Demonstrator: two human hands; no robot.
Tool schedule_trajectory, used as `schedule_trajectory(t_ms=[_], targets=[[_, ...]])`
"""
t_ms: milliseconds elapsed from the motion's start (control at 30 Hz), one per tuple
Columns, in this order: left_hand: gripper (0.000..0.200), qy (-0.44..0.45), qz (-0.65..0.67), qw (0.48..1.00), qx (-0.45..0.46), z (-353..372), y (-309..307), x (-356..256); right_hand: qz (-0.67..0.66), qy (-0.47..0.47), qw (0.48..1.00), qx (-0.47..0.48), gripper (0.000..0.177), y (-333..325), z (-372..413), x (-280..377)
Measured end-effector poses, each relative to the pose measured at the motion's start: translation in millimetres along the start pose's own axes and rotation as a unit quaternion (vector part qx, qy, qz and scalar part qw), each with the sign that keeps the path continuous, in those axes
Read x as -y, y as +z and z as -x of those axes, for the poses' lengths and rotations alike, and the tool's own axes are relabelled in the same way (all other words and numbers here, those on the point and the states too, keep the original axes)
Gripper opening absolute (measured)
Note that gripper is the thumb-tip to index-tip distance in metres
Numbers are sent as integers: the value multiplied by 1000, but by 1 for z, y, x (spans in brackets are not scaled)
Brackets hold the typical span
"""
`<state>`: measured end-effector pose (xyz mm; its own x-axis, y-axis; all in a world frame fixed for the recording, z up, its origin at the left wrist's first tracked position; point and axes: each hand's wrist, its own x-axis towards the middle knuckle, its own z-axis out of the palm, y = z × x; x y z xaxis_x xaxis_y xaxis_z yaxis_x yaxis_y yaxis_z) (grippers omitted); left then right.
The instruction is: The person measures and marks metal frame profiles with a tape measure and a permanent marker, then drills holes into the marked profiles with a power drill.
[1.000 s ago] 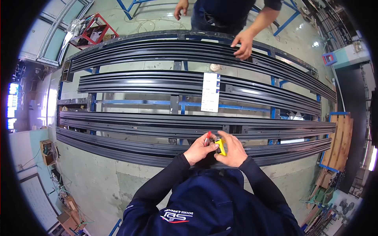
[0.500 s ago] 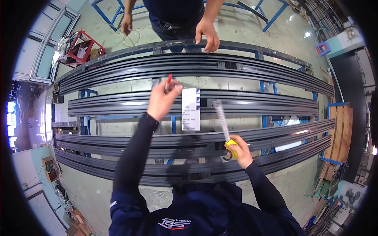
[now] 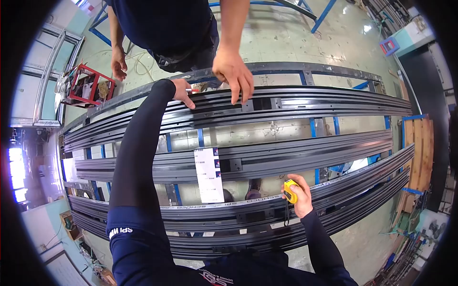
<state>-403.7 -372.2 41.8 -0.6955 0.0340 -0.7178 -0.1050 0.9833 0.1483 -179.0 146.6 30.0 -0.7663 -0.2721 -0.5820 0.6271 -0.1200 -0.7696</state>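
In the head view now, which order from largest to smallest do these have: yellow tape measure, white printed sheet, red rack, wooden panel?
1. Wooden panel and red rack, too alike to rank
2. White printed sheet
3. Yellow tape measure

Left hand (image 3: 181,92) outstretched over the farthest dark profile (image 3: 329,101), a person grips a red pen (image 3: 192,90) while the right hand (image 3: 302,202) holds a yellow tape measure (image 3: 290,191) above the nearer rows. A printed white sheet (image 3: 208,175) lies across another profile (image 3: 286,157). Opposite, a co-worker's hand (image 3: 232,72) is poised at the farthest profile; a red cart (image 3: 99,74) stands behind.
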Motion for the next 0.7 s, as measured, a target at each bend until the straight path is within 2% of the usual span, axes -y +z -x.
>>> schedule_trajectory(t_ms=[33,167,400,500,533,700], targets=[[86,-17,-2,999,40,-6,-2,-1,-15,4,1000,0,44,-1,-4,-3],[86,-16,80,996,36,-4,7,5,1,2,1000,3,43,-4,-10,-3],[85,36,90,993,-66,28,13,2,38,-6,999,-2,43,-3,-9,-8],[85,23,30,986,-163,64,18,-14,37,-11,999,-10,42,0,-6,-8],[83,16,14,971,-237,77,31,-16,39,-16,999,-12,41,1,-5,-8],[58,39,-18,900,-434,123,79,-34,56,-35,998,-22,36,10,3,-9]])
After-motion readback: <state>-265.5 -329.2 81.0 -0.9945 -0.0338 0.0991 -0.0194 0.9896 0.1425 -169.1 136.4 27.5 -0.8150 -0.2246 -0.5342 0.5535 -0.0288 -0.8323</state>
